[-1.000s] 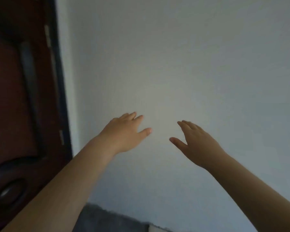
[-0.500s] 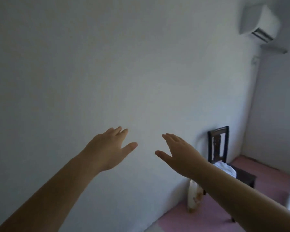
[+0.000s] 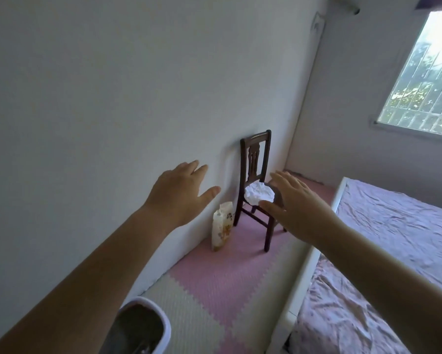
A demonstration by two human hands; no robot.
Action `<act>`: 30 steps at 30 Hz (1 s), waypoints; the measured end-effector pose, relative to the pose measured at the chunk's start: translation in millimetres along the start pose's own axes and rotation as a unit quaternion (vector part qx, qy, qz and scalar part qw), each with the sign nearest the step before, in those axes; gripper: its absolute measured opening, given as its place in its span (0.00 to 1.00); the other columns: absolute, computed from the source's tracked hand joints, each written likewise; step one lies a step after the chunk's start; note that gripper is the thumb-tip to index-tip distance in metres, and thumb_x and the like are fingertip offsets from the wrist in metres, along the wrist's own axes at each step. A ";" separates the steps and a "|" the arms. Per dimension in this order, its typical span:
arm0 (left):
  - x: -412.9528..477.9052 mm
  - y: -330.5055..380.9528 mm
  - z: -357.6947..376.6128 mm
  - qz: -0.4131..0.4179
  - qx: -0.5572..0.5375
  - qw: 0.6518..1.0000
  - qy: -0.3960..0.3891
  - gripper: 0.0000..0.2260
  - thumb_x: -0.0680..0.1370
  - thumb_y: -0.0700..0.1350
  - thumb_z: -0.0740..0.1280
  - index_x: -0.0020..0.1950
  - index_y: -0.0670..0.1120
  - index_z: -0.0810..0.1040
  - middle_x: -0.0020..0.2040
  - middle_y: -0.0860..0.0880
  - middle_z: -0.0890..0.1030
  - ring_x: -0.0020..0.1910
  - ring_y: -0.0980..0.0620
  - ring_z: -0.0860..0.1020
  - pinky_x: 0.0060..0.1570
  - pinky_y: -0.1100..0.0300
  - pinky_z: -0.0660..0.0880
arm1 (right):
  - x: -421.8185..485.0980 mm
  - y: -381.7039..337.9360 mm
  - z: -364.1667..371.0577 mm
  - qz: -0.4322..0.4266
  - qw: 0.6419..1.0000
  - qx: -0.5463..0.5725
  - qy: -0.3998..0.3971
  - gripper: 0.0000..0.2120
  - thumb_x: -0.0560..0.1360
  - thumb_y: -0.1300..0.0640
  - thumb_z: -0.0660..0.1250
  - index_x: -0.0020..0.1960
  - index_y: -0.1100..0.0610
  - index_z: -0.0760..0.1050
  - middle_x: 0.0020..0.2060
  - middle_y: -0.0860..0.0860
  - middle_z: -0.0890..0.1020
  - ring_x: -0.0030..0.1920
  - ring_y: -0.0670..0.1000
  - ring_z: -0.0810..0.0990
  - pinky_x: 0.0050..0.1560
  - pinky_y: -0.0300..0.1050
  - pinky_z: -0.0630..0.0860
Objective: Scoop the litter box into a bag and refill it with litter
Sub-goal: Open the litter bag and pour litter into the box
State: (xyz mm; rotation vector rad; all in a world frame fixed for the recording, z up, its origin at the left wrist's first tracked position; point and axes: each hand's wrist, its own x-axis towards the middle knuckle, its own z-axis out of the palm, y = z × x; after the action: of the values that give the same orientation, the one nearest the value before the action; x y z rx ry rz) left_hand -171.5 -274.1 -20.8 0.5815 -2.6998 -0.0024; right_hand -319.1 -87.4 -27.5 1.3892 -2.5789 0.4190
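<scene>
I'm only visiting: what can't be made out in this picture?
All in the head view:
Litter box: cut off by the bottom edge; its inside is too dark to judge.
Bag by the wall: its print is too small to read.
White bundle on the chair: partly behind the right hand; what it is, I cannot tell.

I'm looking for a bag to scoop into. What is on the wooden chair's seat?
A crumpled white bundle, perhaps a bag or cloth, lies on the chair seat. The right hand blocks part of the seat, so anything there is hidden.
</scene>
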 end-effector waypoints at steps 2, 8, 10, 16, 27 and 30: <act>10.7 14.1 16.3 0.004 -0.003 1.000 -0.007 0.29 0.80 0.61 0.53 0.75 0.45 0.61 0.75 0.47 0.64 0.72 0.49 0.62 0.67 0.52 0.62 | 2.8 24.1 5.0 0.003 1.000 -0.009 -0.003 0.35 0.77 0.39 0.57 0.77 0.56 0.54 0.76 0.50 0.57 0.76 0.49 0.54 0.73 0.44 0.52; 32.9 27.5 55.1 0.002 0.016 1.000 -0.024 0.30 0.79 0.62 0.52 0.76 0.45 0.59 0.76 0.46 0.61 0.74 0.49 0.60 0.68 0.52 0.60 | 28.4 60.5 37.3 -0.004 1.000 -0.001 -0.019 0.34 0.78 0.39 0.57 0.77 0.57 0.54 0.76 0.51 0.58 0.76 0.50 0.55 0.74 0.46 0.53; 43.2 19.8 63.9 -0.004 0.025 0.999 -0.032 0.30 0.79 0.61 0.52 0.76 0.45 0.59 0.76 0.46 0.62 0.74 0.49 0.60 0.68 0.52 0.61 | 47.4 64.1 52.1 -0.009 0.999 0.004 -0.031 0.35 0.78 0.39 0.56 0.77 0.57 0.52 0.77 0.52 0.57 0.76 0.51 0.53 0.74 0.48 0.52; 94.9 -41.9 79.9 -0.029 0.066 0.997 -0.016 0.29 0.79 0.60 0.52 0.76 0.44 0.60 0.75 0.45 0.62 0.73 0.46 0.61 0.67 0.49 0.62 | 134.4 61.4 107.0 -0.021 0.999 0.024 -0.030 0.36 0.78 0.37 0.54 0.78 0.57 0.50 0.77 0.52 0.55 0.77 0.51 0.51 0.75 0.48 0.50; 199.7 -110.8 169.5 -0.018 0.029 0.996 -0.086 0.30 0.79 0.61 0.50 0.77 0.45 0.56 0.77 0.45 0.59 0.75 0.47 0.57 0.70 0.50 0.58 | 250.3 85.9 183.6 0.036 0.997 0.037 -0.056 0.36 0.78 0.38 0.54 0.78 0.58 0.50 0.77 0.52 0.54 0.77 0.50 0.50 0.74 0.46 0.49; 235.6 -107.8 192.0 0.005 0.017 0.995 -0.097 0.31 0.79 0.62 0.50 0.77 0.45 0.56 0.77 0.46 0.59 0.75 0.47 0.57 0.71 0.50 0.58 | 273.8 104.4 187.6 0.049 0.996 0.027 -0.066 0.36 0.78 0.39 0.54 0.78 0.58 0.49 0.77 0.52 0.54 0.77 0.51 0.50 0.75 0.47 0.49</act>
State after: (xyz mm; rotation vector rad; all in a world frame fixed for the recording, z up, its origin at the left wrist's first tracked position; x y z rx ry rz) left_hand -397.0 -481.0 -122.4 0.6075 -2.8950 -0.0116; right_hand -561.0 -309.8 -141.8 1.3555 -2.7699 0.4280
